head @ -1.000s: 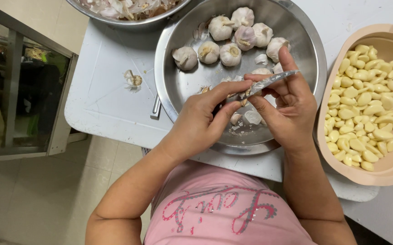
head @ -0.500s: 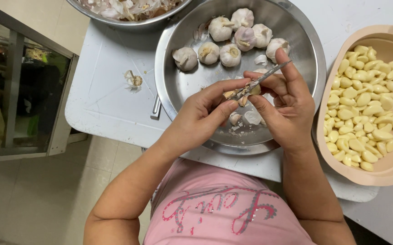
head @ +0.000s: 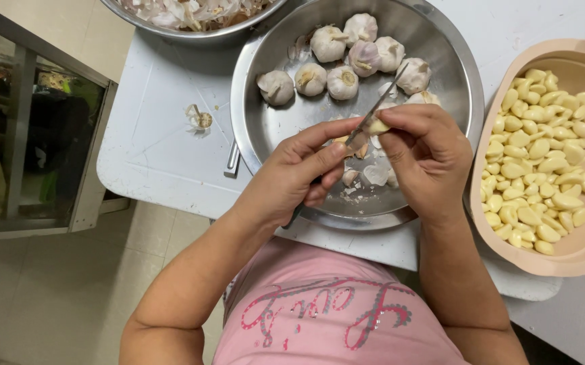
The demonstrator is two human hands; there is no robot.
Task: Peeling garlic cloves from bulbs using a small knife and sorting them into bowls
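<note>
My left hand (head: 296, 177) grips a small knife (head: 372, 116), whose blade points up and to the right over a steel bowl (head: 454, 61). My right hand (head: 424, 159) pinches a garlic clove (head: 377, 126) against the blade. Both hands hover above the near part of the bowl. Several whole garlic bulbs (head: 343, 81) lie at the far side of the bowl. Bits of skin and loose cloves (head: 373, 176) lie under my hands.
A beige oval dish (head: 576, 260) at the right holds many peeled cloves (head: 542, 162). A second steel bowl of garlic skins (head: 191, 13) stands at the top edge. A scrap of garlic (head: 199, 118) lies on the white table (head: 164, 155). A glass-fronted cabinet (head: 29, 135) stands to the left.
The knife blade has swung from nearly level to pointing up and right. My right hand has turned over the clove, fingers now curled down on it.
</note>
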